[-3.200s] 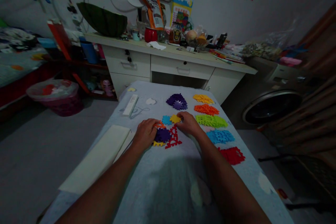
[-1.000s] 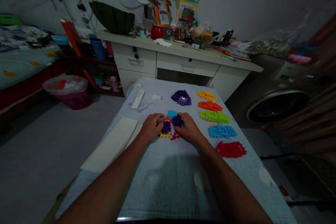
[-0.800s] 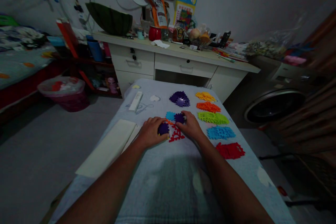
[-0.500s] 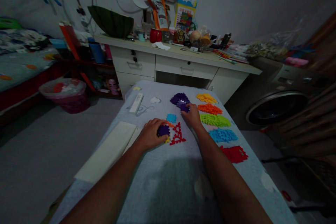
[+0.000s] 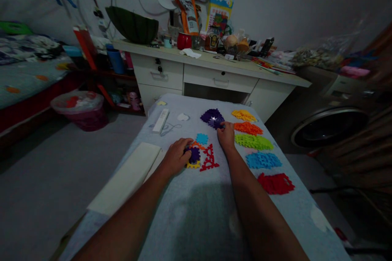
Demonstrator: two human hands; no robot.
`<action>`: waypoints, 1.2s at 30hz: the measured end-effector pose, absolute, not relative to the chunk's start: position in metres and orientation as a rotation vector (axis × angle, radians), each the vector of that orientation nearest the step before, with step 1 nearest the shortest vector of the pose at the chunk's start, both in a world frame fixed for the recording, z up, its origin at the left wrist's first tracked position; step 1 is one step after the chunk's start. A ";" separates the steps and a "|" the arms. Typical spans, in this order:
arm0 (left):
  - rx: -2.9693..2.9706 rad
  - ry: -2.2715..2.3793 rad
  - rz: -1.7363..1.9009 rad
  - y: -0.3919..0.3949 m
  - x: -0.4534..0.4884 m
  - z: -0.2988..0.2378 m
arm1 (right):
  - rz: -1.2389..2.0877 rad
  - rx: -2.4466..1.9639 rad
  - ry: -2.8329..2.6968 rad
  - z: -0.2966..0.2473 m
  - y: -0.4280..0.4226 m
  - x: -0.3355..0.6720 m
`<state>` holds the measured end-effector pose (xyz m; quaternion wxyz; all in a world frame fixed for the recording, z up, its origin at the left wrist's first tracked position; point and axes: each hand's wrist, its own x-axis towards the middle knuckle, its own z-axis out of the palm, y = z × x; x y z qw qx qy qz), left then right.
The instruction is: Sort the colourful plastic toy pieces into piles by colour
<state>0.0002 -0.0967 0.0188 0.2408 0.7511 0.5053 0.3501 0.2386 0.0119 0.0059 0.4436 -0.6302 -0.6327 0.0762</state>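
My left hand (image 5: pixel 177 157) is closed at the left edge of a flat purple interlocking plastic piece (image 5: pixel 195 155), thumb and fingers on it. A yellow piece (image 5: pixel 193 165) shows just below it and an orange piece (image 5: pixel 197 145) just above. A light blue square piece (image 5: pixel 202 138) lies beyond my fingertips. To the right lie red pieces (image 5: pixel 209 159) forming a triangle-like shape. My right hand (image 5: pixel 226 135) has its fingers pinched at the near right edge of the purple pile (image 5: pixel 212 117); what is between the fingertips is mostly hidden.
Along the table's right side are piles of yellow (image 5: pixel 243 115), orange (image 5: pixel 248 128), green (image 5: pixel 254 142), blue (image 5: pixel 263 160) and red (image 5: pixel 276 183) pieces. On the left lie a long white box (image 5: pixel 125 179) and a small white bar (image 5: pixel 161 121). A cluttered desk (image 5: pixel 214 69) stands behind.
My left thumb has shifted up onto the purple piece, uncovering more of the yellow one. My right hand has moved slightly right and nearer at the purple pile. The view has shifted a little.
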 end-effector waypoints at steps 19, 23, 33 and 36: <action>1.808 1.445 1.072 -0.095 0.001 0.019 | 0.395 -1.346 -2.414 0.033 -0.016 0.209; 1.846 1.453 1.052 -0.094 0.001 0.018 | 0.315 -1.428 -2.417 0.040 -0.019 0.205; 1.976 1.480 0.975 -0.096 0.002 0.020 | 0.318 -1.458 -2.352 0.085 -0.052 0.266; 1.978 1.478 0.965 -0.097 0.002 0.022 | 0.329 -1.512 -2.308 0.096 -0.073 0.307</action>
